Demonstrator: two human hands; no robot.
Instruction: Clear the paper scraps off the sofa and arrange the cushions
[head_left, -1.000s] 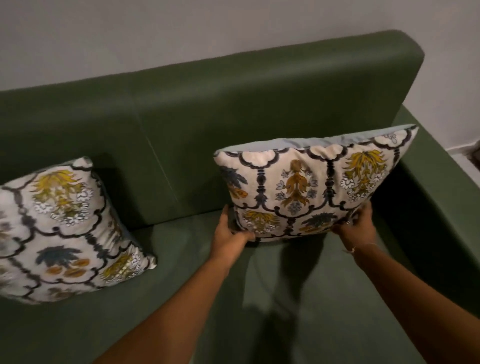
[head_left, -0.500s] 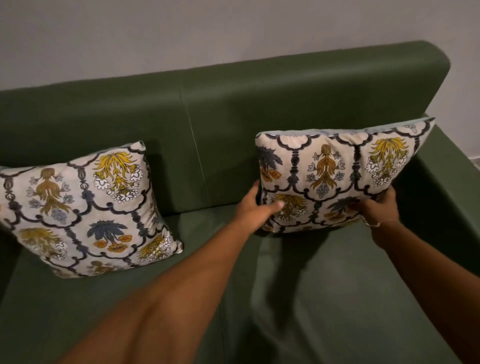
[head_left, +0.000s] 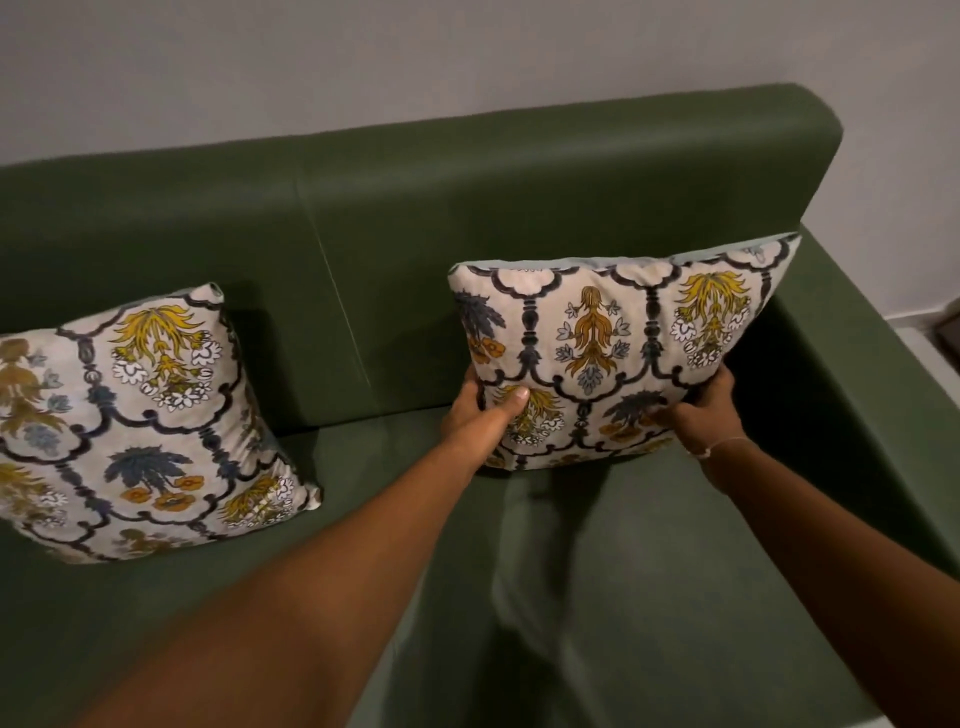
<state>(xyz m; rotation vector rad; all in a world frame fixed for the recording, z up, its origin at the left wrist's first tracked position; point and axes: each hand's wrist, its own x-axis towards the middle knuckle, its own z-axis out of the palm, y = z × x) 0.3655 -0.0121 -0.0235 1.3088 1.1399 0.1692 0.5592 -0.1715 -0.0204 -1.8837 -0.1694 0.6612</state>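
Right of centre frame, your left hand (head_left: 480, 410) and right hand (head_left: 709, 410) are each closed on a lower corner of the square floral-print fabric cushion (head_left: 618, 353), propped against the green sofa (head_left: 519, 218) backrest; likely light, soft, squashy, so grip corners and seams.

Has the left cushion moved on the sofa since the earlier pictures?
No. The left cushion still leans left of the backrest seam; only the camera shifted.
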